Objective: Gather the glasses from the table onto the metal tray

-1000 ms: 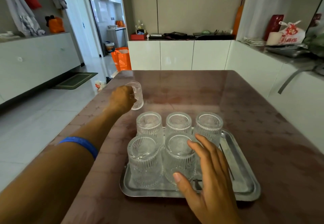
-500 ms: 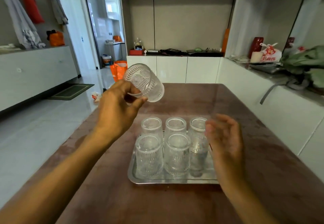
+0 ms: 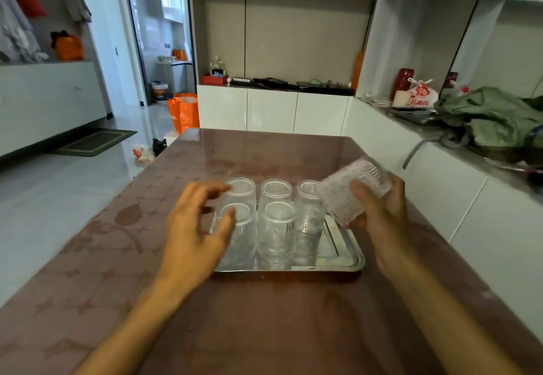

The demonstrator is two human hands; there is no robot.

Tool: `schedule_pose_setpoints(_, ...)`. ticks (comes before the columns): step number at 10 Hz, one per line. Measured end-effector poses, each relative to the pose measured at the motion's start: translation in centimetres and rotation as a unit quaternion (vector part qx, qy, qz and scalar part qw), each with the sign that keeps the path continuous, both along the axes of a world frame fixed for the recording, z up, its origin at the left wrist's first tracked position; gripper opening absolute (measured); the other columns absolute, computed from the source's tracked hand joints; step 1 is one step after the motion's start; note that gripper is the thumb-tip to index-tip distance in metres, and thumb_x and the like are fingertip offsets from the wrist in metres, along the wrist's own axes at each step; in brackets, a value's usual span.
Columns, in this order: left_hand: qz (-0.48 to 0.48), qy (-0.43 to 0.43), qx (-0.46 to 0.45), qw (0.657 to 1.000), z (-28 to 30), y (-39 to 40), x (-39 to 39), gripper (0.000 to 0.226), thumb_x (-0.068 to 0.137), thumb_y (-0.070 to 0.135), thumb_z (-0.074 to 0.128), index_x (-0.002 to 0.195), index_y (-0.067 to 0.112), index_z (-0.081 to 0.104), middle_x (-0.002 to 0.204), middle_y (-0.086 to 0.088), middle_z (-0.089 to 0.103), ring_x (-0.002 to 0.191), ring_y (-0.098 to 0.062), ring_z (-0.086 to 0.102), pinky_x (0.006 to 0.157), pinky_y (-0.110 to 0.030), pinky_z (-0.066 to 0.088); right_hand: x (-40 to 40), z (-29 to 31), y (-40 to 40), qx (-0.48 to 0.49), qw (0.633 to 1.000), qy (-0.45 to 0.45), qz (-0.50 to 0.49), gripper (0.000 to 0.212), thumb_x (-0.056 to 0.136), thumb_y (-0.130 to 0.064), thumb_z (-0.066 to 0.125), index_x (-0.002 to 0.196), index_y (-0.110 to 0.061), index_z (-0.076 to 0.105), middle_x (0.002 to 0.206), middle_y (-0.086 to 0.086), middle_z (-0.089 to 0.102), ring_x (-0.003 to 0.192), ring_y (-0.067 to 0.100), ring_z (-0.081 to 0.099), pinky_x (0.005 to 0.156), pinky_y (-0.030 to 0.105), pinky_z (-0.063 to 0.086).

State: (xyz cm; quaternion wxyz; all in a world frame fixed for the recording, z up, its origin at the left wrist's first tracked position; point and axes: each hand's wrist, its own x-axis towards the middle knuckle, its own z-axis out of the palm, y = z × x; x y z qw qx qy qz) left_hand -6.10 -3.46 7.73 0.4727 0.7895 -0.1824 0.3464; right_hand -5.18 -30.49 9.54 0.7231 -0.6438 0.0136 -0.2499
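Five glasses (image 3: 275,230) stood upside down on the metal tray (image 3: 346,260) on the table (image 3: 264,324). The right hand (image 3: 382,216) gripped a sixth glass (image 3: 352,191), tilted, above the tray's right side. The left hand (image 3: 194,227) hovered beside them, fingers spread.

The left hand (image 3: 194,227) covers the near-left glass (image 3: 244,227) in part and the tray's (image 3: 346,260) left rim. The tilted glass (image 3: 352,192) in the right hand (image 3: 382,216) is motion-blurred; its ribbing smears. Both forearms run off the near edge. Small items on the far counter (image 3: 293,83) are too small to identify.
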Motion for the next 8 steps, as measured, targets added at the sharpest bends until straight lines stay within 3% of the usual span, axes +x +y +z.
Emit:
schedule_pose_setpoints(1, 0.05, 0.155, 0.01, 0.987, -2.2, 2.3, 0.7, 0.051, 0.083, 0.02, 0.075, 0.129, 0.024, 0.054, 0.122, 0.009, 0.052, 0.106, -0.005, 0.054, 0.092, -0.028, 0.049, 0.6, -1.8, -0.8, -0.167, 0.985, -0.019, -0.033, 0.051, 0.072, -0.035, 0.079, 0.112, -0.046, 0.048, 0.111, 0.0, 0.068, 0.082, 0.01, 0.073, 0.054, 0.028, 0.059)
schedule_pose_setpoints(2, -0.005, 0.259, 0.068, 0.964, -4.7, 3.1, 1.4, 0.064, 0.083, 0.023, 0.075, 0.138, 0.029, 0.045, 0.118, 0.019, 0.052, 0.106, -0.003, 0.055, 0.095, -0.03, 0.048, 1.8, -4.8, -0.4, -0.323, 0.946, 0.021, -0.028, 0.068, 0.068, -0.043, 0.077, 0.123, -0.048, 0.039, 0.121, -0.007, 0.059, 0.095, 0.021, 0.067, 0.067, 0.047, 0.06)
schedule_pose_setpoints(3, -0.022, 0.257, 0.076, 0.963, -5.5, 3.0, 1.9, 0.061, 0.083, 0.023, 0.075, 0.136, 0.031, 0.046, 0.108, 0.025, 0.054, 0.099, 0.005, 0.056, 0.091, -0.022, 0.05, 2.3, -6.3, 0.1, -0.386, 0.922, 0.025, -0.016, 0.071, 0.068, -0.045, 0.074, 0.128, -0.047, 0.037, 0.127, -0.011, 0.055, 0.104, 0.019, 0.062, 0.078, 0.047, 0.057)
schedule_pose_setpoints(4, -0.013, 0.261, 0.072, 0.963, -6.1, 3.1, 2.5, 0.057, 0.083, 0.023, 0.075, 0.129, 0.039, 0.046, 0.103, 0.025, 0.058, 0.094, 0.011, 0.059, 0.078, -0.008, 0.048, 2.3, -8.0, 0.5, -0.429, 0.903, 0.016, -0.012, 0.07, 0.068, -0.051, 0.07, 0.13, -0.045, 0.036, 0.13, -0.016, 0.051, 0.109, 0.012, 0.057, 0.084, 0.037, 0.054)
schedule_pose_setpoints(6, -0.016, 0.256, 0.074, 0.964, -7.3, 3.4, 3.2, 0.061, 0.082, 0.022, 0.076, 0.128, 0.046, 0.044, 0.102, 0.023, 0.061, 0.095, 0.019, 0.057, 0.071, 0.004, 0.045, 2.7, -8.9, 0.7, -0.414, 0.91, -0.001, -0.01, 0.073, 0.067, -0.051, 0.071, 0.131, -0.046, 0.036, 0.134, -0.019, 0.048, 0.112, 0.006, 0.054, 0.081, 0.027, 0.046)
schedule_pose_setpoints(7, -0.021, 0.266, 0.075, 0.961, -7.5, 3.7, 3.4, 0.06, 0.081, 0.024, 0.077, 0.128, 0.044, 0.046, 0.104, 0.021, 0.062, 0.098, 0.011, 0.059, 0.073, -0.002, 0.046, 2.7, -9.0, 0.8, -0.418, 0.908, -0.001, -0.008, 0.076, 0.067, -0.053, 0.071, 0.133, -0.048, 0.033, 0.137, -0.02, 0.046, 0.113, 0.005, 0.053, 0.082, 0.027, 0.048)
schedule_pose_setpoints(8, -0.008, 0.298, 0.005, 0.954, -7.9, 4.4, 3.6, 0.051, 0.08, 0.02, 0.078, 0.125, 0.032, 0.056, 0.105, 0.01, 0.065, 0.099, -0.006, 0.063, 0.076, -0.012, 0.047, 2.2, -8.8, -0.4, -0.377, 0.924, 0.046, 0.05, 0.094, 0.065, -0.057, 0.077, 0.141, -0.055, 0.023, 0.14, -0.023, 0.042, 0.112, 0.002, 0.054, 0.084, 0.028, 0.053)
